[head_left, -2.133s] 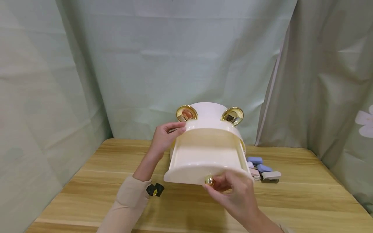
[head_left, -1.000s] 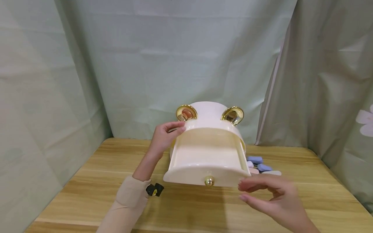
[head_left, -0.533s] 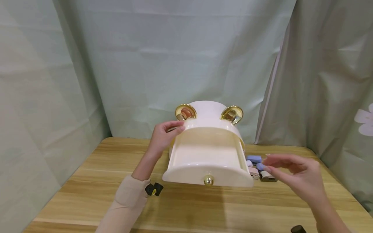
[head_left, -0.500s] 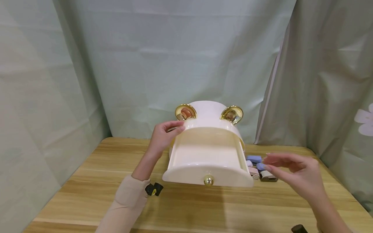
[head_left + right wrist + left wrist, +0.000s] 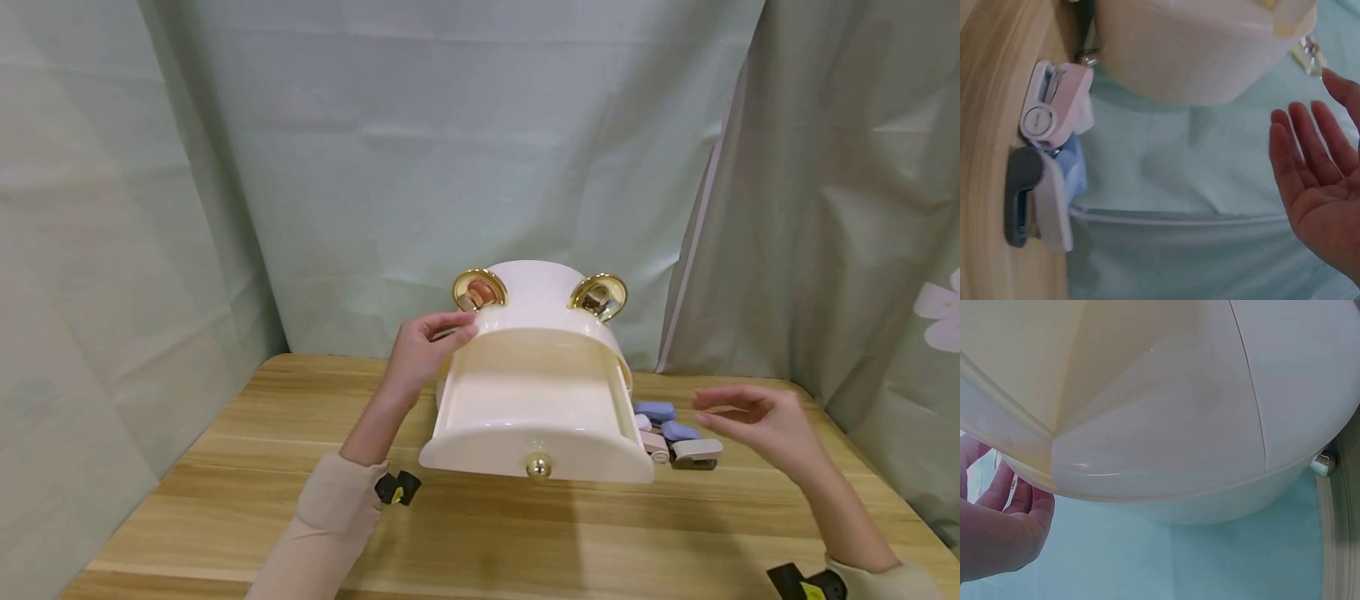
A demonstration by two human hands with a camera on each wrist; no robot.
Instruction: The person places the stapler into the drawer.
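On the left of the wooden table (image 5: 225, 467), a beige sleeve (image 5: 330, 517) leads up to the left hand (image 5: 423, 354). Its fingers curl over the upper left edge of a cream storage box (image 5: 536, 325) and hold it there, just below the left one of two gold ear-shaped ornaments (image 5: 480, 292). In the left wrist view the same hand (image 5: 997, 525) sits under the box's curved rim (image 5: 1166, 456), fingertips against the plastic.

The box stands upright near the back middle of the table, in front of a pale green curtain (image 5: 420, 150). Its cream drawer (image 5: 536, 417) is pulled out toward the person, and a small gold knob (image 5: 537, 465) sits at the centre of the drawer front. The inside of the drawer looks bare as far as the head view shows.

Just right of the box, beside the drawer's right side, lies a small cluster of mini staplers (image 5: 675, 437) in blue, pink and white-and-grey; the right wrist view shows the pink one (image 5: 1054, 112) and the white-and-grey one (image 5: 1038, 200) touching each other on the table.

Farther right, the right hand (image 5: 757, 421) hovers above the table with fingers straight and loosely spread, palm relaxed, holding nothing. It is near the staplers but not touching them.
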